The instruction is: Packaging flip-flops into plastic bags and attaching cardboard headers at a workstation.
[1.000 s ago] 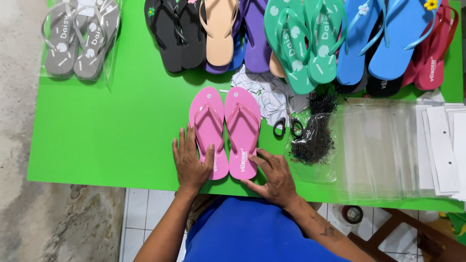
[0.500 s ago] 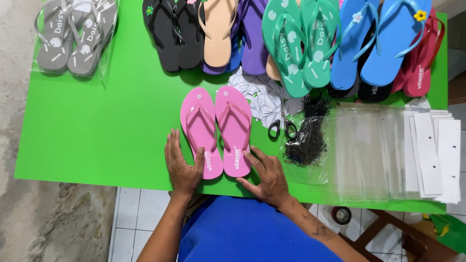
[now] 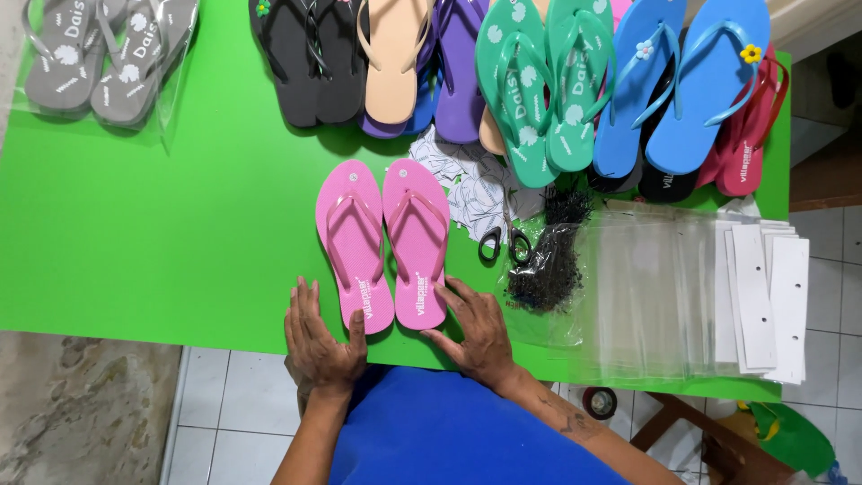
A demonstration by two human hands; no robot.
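Note:
A pair of pink flip-flops point(image 3: 384, 241) lies side by side on the green table point(image 3: 180, 233), heels toward me. My left hand point(image 3: 319, 341) rests flat at the table's near edge, thumb touching the heel of the left sandal. My right hand point(image 3: 476, 330) lies flat beside the right sandal's heel, fingers spread and touching its side. Neither hand holds anything.
Along the far edge lie grey flip-flops in a clear bag point(image 3: 99, 58), then black point(image 3: 305, 54), tan, purple, teal point(image 3: 539, 85), blue point(image 3: 682, 85) and red pairs. Scissors point(image 3: 503, 241), a bundle of black ties point(image 3: 548, 260), clear bags point(image 3: 646, 296) and white cards point(image 3: 763, 296) sit right.
The view has shifted slightly. Both hands stay at the heels of the pink pair, which has barely moved.

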